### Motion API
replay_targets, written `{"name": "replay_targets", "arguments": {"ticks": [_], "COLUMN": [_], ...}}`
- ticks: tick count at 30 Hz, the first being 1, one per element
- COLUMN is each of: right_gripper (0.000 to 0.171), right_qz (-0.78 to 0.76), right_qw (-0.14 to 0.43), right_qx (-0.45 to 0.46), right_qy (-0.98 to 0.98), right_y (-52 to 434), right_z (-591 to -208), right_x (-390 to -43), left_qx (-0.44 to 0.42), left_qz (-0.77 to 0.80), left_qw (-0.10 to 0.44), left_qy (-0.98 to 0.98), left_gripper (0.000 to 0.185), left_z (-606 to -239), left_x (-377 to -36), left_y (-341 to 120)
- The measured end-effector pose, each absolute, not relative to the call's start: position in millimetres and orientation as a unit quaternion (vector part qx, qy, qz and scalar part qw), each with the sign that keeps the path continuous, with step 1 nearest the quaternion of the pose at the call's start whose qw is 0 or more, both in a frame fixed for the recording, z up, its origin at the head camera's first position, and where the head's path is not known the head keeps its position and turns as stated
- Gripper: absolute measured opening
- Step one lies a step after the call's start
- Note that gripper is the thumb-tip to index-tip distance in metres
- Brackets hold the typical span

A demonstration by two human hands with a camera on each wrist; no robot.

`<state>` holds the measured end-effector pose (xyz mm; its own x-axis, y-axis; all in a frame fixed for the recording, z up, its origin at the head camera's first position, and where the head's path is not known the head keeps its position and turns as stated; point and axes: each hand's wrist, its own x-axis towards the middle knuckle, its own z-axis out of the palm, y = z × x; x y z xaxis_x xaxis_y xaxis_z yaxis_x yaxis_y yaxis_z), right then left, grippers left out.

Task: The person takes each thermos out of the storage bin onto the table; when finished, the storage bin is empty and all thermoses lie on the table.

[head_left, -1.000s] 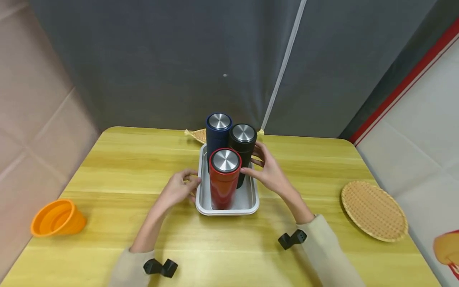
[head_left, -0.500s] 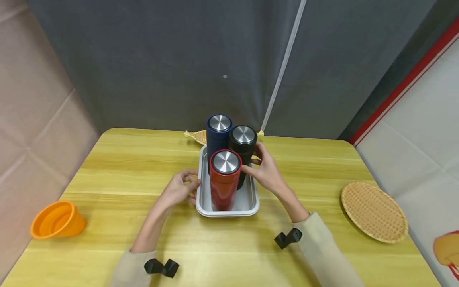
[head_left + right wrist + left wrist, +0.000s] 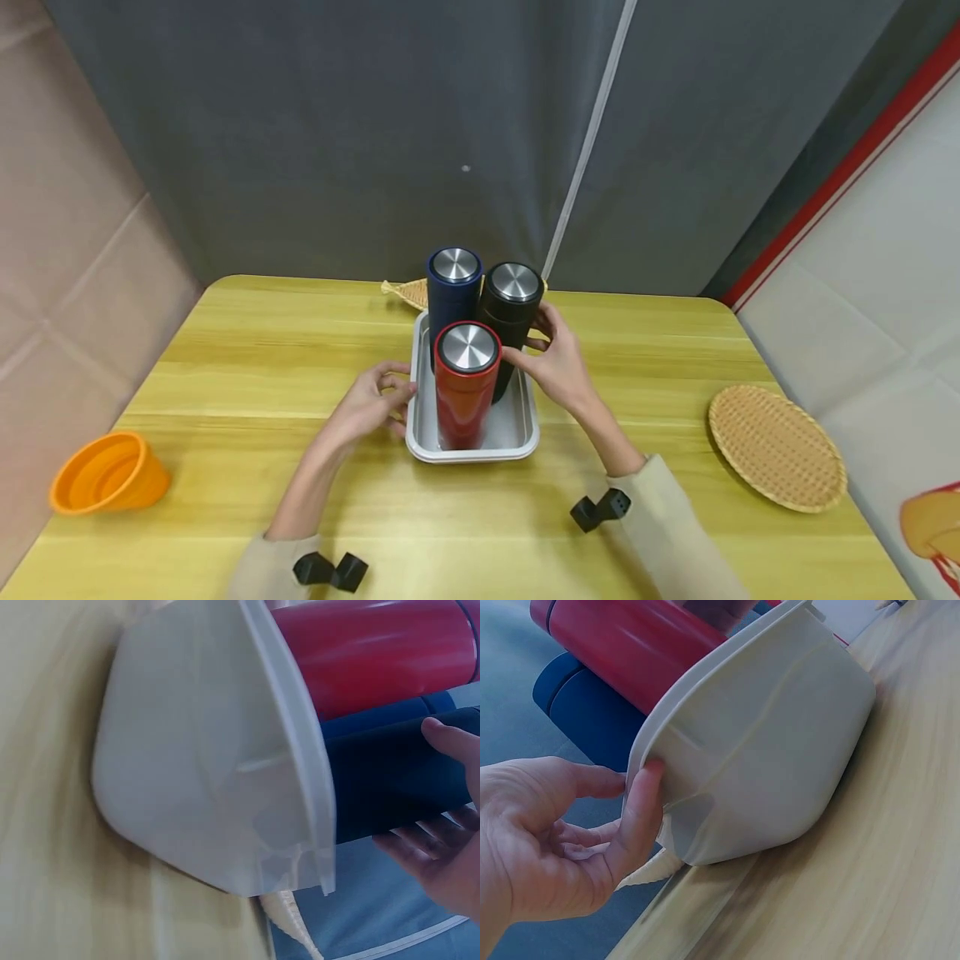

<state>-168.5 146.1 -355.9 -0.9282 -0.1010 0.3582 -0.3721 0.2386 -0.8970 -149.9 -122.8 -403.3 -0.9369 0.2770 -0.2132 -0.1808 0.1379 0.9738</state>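
A light grey deep tray (image 3: 510, 442) stands on the wooden table, with three upright steel-lidded thermos flasks in it. The red flask (image 3: 467, 400) is in front, the dark blue flask (image 3: 452, 304) behind it at left, the black flask (image 3: 504, 321) behind at right. My left hand (image 3: 371, 400) pinches the tray's left rim between thumb and finger, plainly seen in the left wrist view. With my right hand (image 3: 558, 362) I grip the black flask from the right, thumb on the near side and fingers behind. The flasks' bases are partly hidden by the tray wall and the red flask.
An orange cup (image 3: 112, 475) lies tipped at the table's left edge. A round woven mat (image 3: 777, 447) lies at the right. Behind the tray, a woven item with a knotted end (image 3: 408, 292) is mostly hidden. A grey curtain (image 3: 337, 150) hangs past the table's back edge.
The black flask's lid has shifted slightly right, away from the blue one, with my right hand on it. My left hand keeps its hold on the tray rim. The head view has tilted slightly.
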Motion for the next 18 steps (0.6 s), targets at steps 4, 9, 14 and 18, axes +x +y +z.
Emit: {"name": "replay_targets", "arguments": {"ticks": [4,9,14,18], "right_gripper": [0.068,0.068,0.067,0.066], "right_qz": [0.596,0.590,0.589,0.598], "right_qw": [0.110,0.119,0.126,0.135], "right_qx": [0.152,0.159,0.166,0.173], "right_qy": [-0.781,-0.783,-0.781,-0.771], "right_y": [148,150,151,151], "right_z": [-348,-337,-327,-315], "right_x": [-169,-169,-169,-168], "left_qx": [0.033,0.037,0.035,0.037], "left_qz": [0.656,0.659,0.660,0.659], "left_qw": [0.175,0.173,0.176,0.174], "left_qy": [0.734,0.731,0.730,0.731], "left_gripper": [0.041,0.039,0.039,0.039], "left_z": [-404,-403,-402,-402], "left_x": [-150,-150,-149,-149], "left_y": [-122,-122,-122,-123]}}
